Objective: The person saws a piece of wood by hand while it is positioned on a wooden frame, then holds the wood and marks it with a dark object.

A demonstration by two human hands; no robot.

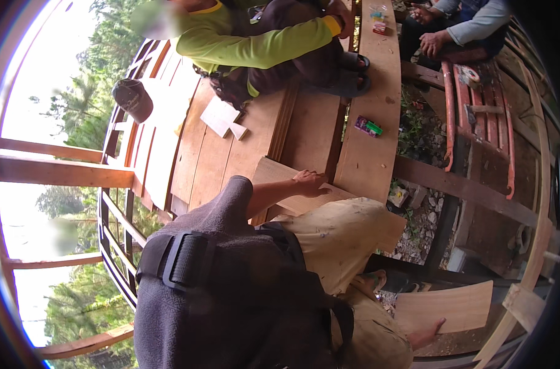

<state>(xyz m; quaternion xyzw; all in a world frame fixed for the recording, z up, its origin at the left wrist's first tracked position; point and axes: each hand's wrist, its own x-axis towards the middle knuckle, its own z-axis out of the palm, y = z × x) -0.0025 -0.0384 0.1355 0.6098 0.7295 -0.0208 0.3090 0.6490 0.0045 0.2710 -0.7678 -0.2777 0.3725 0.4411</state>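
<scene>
My left hand [310, 182] rests palm down on a long wooden board [280, 175], with its fingers spread toward the board's edge. The board slants across the bench and passes beneath my bent leg, showing again as a board end beyond the knee. Low on the right, my right hand [424, 335] is closed on the edge of a short, pale flat board [446, 307]. Part of that hand is hidden behind my trouser leg and the board. Neither board shows a tool on it.
Beside me sits a person in a yellow-green sleeve [249, 49]; another person's hands [433, 44] show at the far right. A cap [132, 99], cut wood pieces [220, 115] and a small green item [373, 128] lie around. A hammer [484, 109] rests on a red slatted seat [495, 132].
</scene>
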